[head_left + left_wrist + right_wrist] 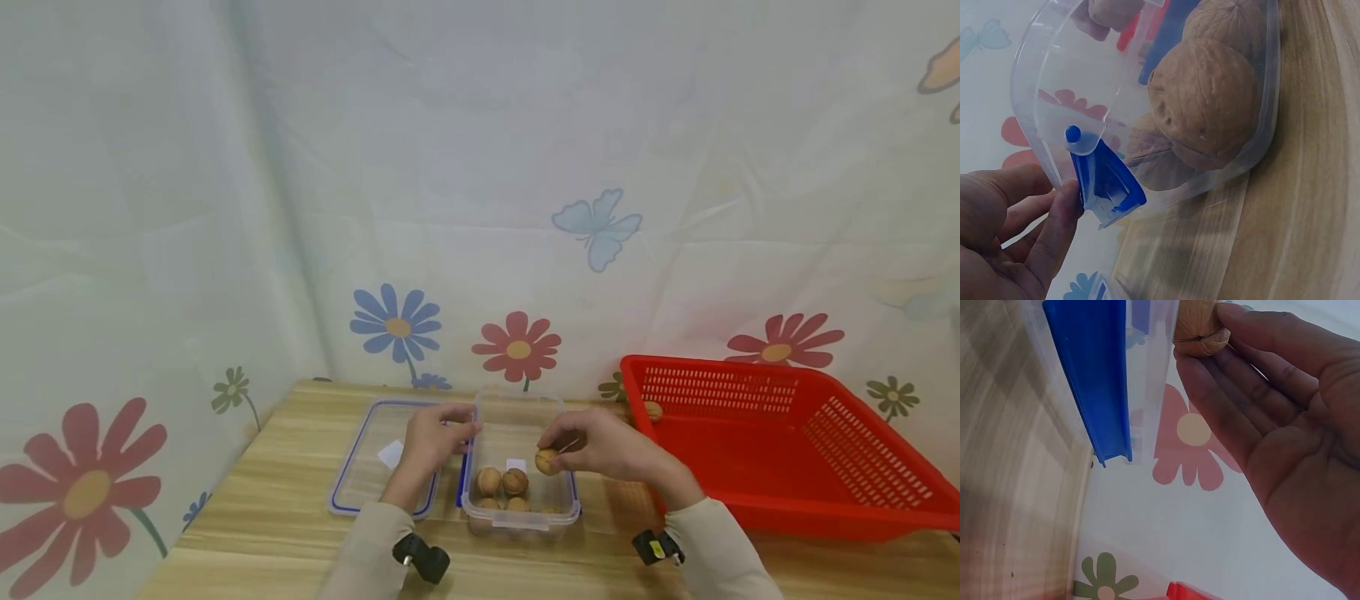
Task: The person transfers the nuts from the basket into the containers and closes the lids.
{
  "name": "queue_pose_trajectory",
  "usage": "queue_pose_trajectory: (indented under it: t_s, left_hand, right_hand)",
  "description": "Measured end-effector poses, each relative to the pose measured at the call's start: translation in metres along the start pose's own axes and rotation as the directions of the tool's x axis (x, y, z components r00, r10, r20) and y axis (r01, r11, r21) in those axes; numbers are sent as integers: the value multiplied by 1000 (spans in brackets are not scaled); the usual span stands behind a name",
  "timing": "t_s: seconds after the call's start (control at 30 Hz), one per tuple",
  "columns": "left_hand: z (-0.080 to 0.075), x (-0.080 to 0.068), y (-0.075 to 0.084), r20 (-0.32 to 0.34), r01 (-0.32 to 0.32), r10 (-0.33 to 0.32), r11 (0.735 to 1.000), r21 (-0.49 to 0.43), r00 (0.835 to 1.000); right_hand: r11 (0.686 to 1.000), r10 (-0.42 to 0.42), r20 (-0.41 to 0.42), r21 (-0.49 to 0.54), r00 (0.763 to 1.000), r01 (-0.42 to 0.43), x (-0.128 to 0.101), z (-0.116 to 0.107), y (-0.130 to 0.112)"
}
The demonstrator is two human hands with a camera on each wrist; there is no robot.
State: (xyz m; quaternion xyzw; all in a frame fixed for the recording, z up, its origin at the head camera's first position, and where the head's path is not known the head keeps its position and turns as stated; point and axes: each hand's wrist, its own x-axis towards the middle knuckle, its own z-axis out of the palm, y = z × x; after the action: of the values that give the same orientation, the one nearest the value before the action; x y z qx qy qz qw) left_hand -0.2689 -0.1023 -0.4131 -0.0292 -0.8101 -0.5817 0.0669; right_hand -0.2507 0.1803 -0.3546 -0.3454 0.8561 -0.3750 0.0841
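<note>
Right now the right hand (pixel 607 450) pinches a walnut (pixel 547 461) at its fingertips, just above the right edge of the clear box (pixel 521 517) — the right wrist view shows the nut (pixel 1200 328) held between thumb and fingers, with the palm otherwise open, beside the box's blue clip (pixel 1091 381). The left hand (pixel 433 440) sits at the box's left rim, fingers curled; in the left wrist view its thumb (pixel 1054 231) touches the rim beside another blue clip (pixel 1107 184), though I cannot tell whether it truly grips. Several walnuts (pixel 501 482) already lie inside the box, large and close in the left wrist view (pixel 1207 103). A clear lid (pixel 375 467) with blue trim lies flat on the wooden table (pixel 285 533), just left of the box. To the right stands a red basket (pixel 787 442) — one nut (pixel 653 410) rests in its far left corner. A floral cloth (pixel 480 208) hangs behind.
</note>
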Motion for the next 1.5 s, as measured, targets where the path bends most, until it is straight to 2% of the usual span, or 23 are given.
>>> queue_pose_trajectory:
  t_s: [0.2, 0.63, 1.07, 1.33, 1.5]
  left_hand:
    - [0, 0, 0, 0, 0, 0, 1000, 12, 1000]
    - [-1, 2, -2, 4, 26, -26, 1000, -11, 1000]
    - [-1, 1, 0, 2, 11, -11, 1000, -19, 1000]
    - [-1, 1, 1, -4, 18, -18, 1000, -4, 1000]
    - [-1, 1, 1, -2, 5, -5, 1000, -14, 1000]
  right_hand:
    - [999, -18, 28, 36, 999, 17, 2, 6, 2]
    - [1000, -15, 53, -9, 998, 16, 5, 12, 0]
    - [999, -23, 84, -40, 996, 26, 4, 12, -1]
    - [1000, -9, 63, -26, 998, 11, 0, 11, 0]
    - [1000, 20, 30, -20, 999, -19, -6, 2, -3]
